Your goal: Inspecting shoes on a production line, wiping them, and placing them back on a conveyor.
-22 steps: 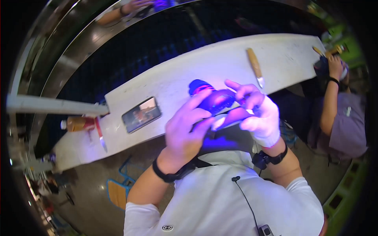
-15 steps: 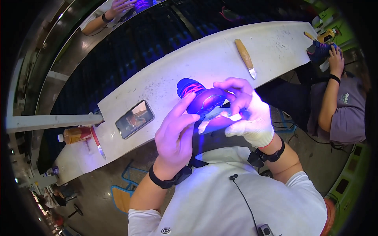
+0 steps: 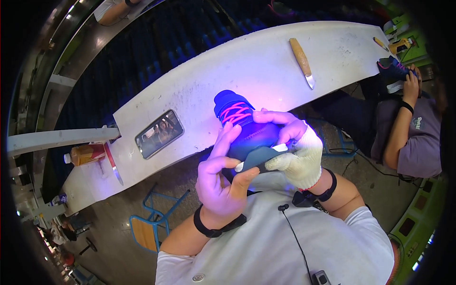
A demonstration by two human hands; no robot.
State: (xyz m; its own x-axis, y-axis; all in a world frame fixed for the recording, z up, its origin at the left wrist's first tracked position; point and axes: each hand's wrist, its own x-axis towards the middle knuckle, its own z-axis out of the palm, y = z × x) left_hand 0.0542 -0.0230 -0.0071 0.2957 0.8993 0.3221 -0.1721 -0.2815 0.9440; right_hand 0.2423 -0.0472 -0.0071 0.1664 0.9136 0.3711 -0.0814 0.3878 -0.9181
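Observation:
A dark blue shoe [image 3: 259, 133] with pink laces lies between my hands, its heel end over the white bench and its toe toward me. At the toe is a dark, curved sole-like part [image 3: 256, 160] with white ends; whether it is joined to the shoe cannot be told. My bare left hand [image 3: 219, 181] pinches its left end between thumb and finger, with other fingers along the shoe's side. Partly covered by a white glove with bare fingers, my right hand [image 3: 297, 149] grips the right end, its index finger resting on the upper. Violet light falls on the shoe.
On the white bench [image 3: 199, 80] are a phone [image 3: 159, 134], a wooden-handled knife [image 3: 301, 61], a red-handled knife [image 3: 113, 164] and a bottle [image 3: 88, 155]. A co-worker [image 3: 401, 114] at the right handles another dark shoe [image 3: 393, 68]. A blue-framed stool [image 3: 146, 232] stands below the bench.
The shoe's toe has tipped toward me. My left hand has moved in to pinch the sole-like part, and my right fingers have come down onto the upper. The view has shifted slightly.

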